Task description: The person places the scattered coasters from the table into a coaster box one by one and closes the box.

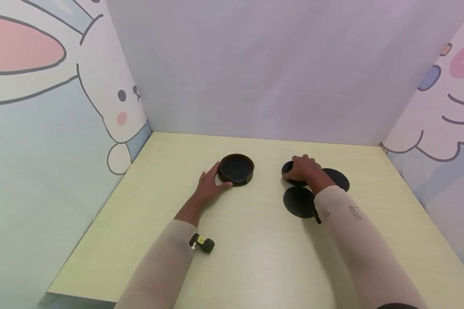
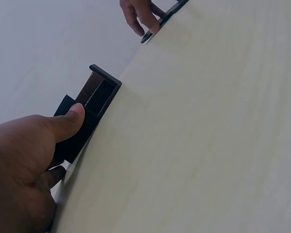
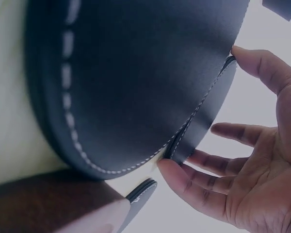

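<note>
A round, dark coaster holder [image 1: 249, 178] stands on the table with a black coaster [image 1: 236, 170] inside. My left hand [image 1: 208, 189] grips its left side, thumb at the front and fingers behind. In the left wrist view, stacked edges show through the holder's notch [image 2: 99, 97]. To the right, my right hand [image 1: 303, 168] pinches a black coaster [image 3: 211, 109] by its rim between thumb and fingers; the hand partly covers it in the head view. Two more black coasters lie beside it, a nearer one [image 1: 297, 201] and one to the right [image 1: 337, 178].
Everything rests on a pale wooden table [image 1: 255, 249]. A plain curtain-like wall [image 1: 255, 73] rises behind it, with cartoon-printed panels at left [image 1: 42, 163] and right [image 1: 441, 128]. A small black camera [image 1: 206, 244] sits on the left sleeve.
</note>
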`<state>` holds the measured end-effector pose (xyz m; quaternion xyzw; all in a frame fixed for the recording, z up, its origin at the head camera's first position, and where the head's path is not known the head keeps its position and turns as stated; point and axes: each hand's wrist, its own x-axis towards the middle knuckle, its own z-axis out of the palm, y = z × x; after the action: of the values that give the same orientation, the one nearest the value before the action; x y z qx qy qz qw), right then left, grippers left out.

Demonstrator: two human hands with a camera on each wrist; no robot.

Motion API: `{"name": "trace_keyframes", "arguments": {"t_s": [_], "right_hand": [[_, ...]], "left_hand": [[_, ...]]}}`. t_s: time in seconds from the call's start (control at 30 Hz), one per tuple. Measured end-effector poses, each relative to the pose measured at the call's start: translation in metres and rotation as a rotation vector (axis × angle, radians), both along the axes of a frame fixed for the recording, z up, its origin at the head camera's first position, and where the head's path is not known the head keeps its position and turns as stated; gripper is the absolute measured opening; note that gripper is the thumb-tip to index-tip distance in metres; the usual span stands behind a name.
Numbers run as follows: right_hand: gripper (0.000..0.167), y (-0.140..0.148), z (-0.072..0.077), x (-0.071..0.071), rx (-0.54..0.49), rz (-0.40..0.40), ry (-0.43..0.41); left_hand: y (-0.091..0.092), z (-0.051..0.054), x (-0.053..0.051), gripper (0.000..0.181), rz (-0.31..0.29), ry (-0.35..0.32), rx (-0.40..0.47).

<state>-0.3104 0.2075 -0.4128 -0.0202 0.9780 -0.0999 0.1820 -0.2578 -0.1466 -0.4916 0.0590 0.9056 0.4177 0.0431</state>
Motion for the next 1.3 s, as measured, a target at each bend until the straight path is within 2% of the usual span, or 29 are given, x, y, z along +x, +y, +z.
{"name": "trace_keyframes", "arguments": {"t_s": [0.17, 0.4, 0.53, 0.93, 1.3], "right_hand": [[0.097, 0.000, -0.003, -0.001, 0.002, 0.011, 0.042], [0.087, 0.006, -0.012, -0.003, -0.046, -0.007, 0.173], [0.088, 0.007, -0.016, -0.005, -0.057, -0.011, 0.217], [0.091, -0.003, -0.012, -0.001, -0.063, -0.016, 0.240], [0.091, -0.020, -0.007, -0.001, -0.083, 0.003, 0.272]], "left_hand": [[0.000, 0.001, 0.001, 0.101, 0.002, -0.002, 0.004], [0.000, 0.000, 0.001, 0.102, 0.000, -0.005, 0.000], [0.000, 0.002, 0.002, 0.101, 0.001, -0.006, 0.003], [-0.001, -0.001, 0.001, 0.102, 0.008, 0.000, -0.001], [-0.001, 0.001, 0.002, 0.101, 0.015, -0.011, 0.004]]}}
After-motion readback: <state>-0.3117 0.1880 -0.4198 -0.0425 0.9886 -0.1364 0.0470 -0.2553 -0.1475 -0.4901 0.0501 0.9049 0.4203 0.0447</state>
